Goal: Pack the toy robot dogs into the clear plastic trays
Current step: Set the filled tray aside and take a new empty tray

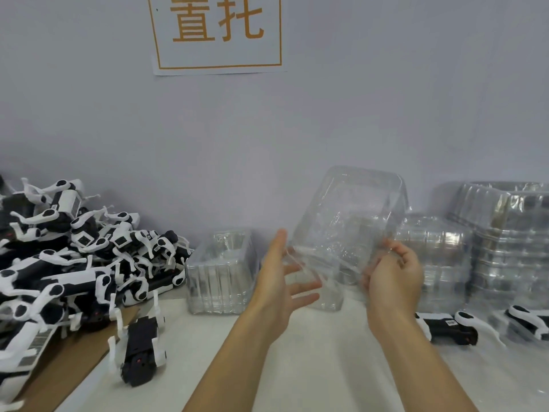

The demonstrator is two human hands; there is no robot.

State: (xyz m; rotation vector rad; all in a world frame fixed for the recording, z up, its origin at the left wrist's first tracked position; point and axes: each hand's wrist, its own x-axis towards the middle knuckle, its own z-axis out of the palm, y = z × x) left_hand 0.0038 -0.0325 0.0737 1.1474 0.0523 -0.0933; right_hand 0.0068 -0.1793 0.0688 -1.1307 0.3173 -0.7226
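Progress: early to mid, by my reading. One clear moulded plastic tray (350, 221) was held tilted in the air above the white worktop (312, 367), with no dog in it. The right hand (392, 281) gripped its near right edge, fingers curled round the rim. The left hand (282, 281) was spread, fingers straight, its thumb side at the tray's near left corner; whether it bore any weight could not be told.

Left to do: a large heap of black-and-white toy robot dogs (74, 257) lay unpacked at the left, part of it on a brown cardboard sheet (74, 361). One loose dog (139, 349) lay on its back just beside the heap, closest to the hands.

Possibly done: stacked clear trays (505, 242) stood at the right against the wall, and some showed dark shapes inside, likely packed dogs. Two more dogs lay at the foot of those stacks, one at (445, 327), seemingly under clear plastic; not certain.

Surroundings: a short stack of empty trays (219, 275) stood between heap and hands. A paper sign with orange characters (217, 31) hung on the grey wall.

Obstruction: the heap's legs were tangled, so pulling out one dog could drag others.
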